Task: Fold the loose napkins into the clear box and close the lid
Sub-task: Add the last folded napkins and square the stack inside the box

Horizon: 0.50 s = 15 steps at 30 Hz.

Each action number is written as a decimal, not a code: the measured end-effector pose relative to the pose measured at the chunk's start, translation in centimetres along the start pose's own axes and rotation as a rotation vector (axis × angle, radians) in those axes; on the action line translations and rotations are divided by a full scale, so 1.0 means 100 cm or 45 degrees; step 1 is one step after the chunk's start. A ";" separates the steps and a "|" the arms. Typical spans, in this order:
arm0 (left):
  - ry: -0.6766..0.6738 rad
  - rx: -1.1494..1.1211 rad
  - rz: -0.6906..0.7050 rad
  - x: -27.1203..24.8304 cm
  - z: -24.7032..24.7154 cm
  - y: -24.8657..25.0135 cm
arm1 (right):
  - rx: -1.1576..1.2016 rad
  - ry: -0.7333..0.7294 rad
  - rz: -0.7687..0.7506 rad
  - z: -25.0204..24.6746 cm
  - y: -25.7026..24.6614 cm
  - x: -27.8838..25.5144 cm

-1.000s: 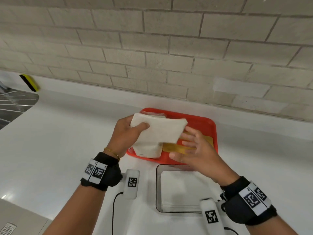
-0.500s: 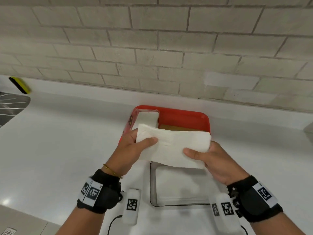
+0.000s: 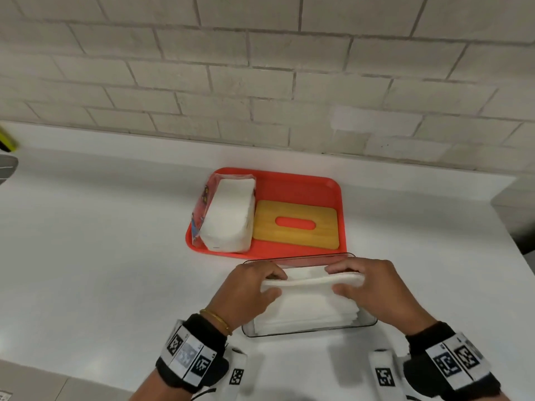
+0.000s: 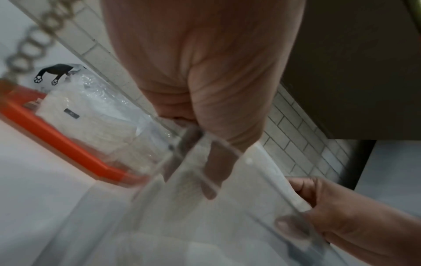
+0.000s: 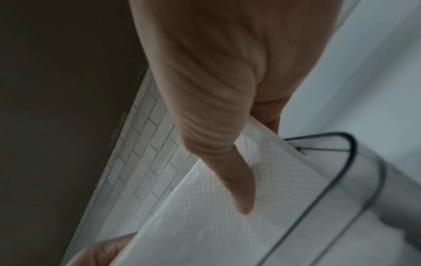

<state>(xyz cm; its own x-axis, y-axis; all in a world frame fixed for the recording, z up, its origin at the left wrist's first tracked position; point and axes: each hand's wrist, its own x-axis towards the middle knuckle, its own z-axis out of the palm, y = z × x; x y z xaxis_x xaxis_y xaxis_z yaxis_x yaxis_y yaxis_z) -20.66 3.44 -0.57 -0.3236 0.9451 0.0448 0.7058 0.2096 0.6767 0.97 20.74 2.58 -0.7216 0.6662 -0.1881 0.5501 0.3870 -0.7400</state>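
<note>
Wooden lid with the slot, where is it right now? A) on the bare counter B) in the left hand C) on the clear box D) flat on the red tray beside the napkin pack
D: the wooden lid lies flat on the red tray, right of the napkin pack, while both hands hold a folded napkin over the open clear box.

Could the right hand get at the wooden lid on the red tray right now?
Probably yes, once freed. The right hand pinches the folded napkin over the clear box, as does the left hand. The wooden lid lies uncovered on the red tray, just beyond the box, with nothing between.
</note>
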 end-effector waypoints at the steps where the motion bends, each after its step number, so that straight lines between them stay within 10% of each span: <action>1: -0.003 0.020 -0.003 0.000 -0.001 0.000 | -0.038 0.017 0.004 0.000 0.000 0.000; 15: -0.091 -0.222 -0.514 0.004 -0.019 0.013 | -0.249 -0.131 0.057 -0.004 -0.002 0.034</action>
<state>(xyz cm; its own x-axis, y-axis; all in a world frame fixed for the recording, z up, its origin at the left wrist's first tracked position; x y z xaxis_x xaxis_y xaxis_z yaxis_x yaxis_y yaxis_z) -21.03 3.66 1.71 -0.5031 0.8122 -0.2952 0.4126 0.5259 0.7438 -1.44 23.23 2.35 -0.7284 0.6206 -0.2904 0.6462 0.4813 -0.5922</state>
